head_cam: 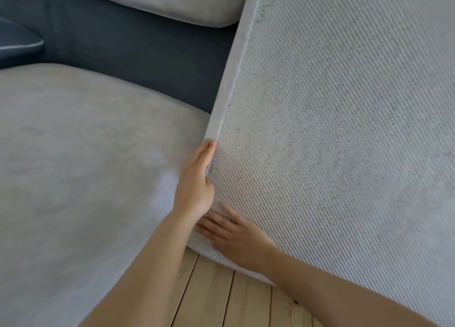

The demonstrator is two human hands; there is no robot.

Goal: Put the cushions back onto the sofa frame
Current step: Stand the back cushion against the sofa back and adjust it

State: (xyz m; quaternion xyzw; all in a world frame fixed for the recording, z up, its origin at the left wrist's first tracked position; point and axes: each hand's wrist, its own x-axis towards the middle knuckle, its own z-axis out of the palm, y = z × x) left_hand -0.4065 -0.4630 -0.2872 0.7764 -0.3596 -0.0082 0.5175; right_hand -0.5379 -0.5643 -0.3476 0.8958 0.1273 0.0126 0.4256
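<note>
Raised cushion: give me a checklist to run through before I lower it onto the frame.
1. Left hand laid along the edge of the raised cushion: ok.
2. Right hand flat on its underside near the lower corner: ok.
3. Sofa frame bare where visible: ok; part hidden behind the cushion: cannot tell.
4. Neighbouring seat cushion lying in place: ok.
5. Raised cushion flat on the frame: not ok, tilted up.

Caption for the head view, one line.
Left hand and right hand steady a tilted light grey seat cushion, ribbed underside showing, beside a placed grey cushion on the dark blue sofa frame.
</note>
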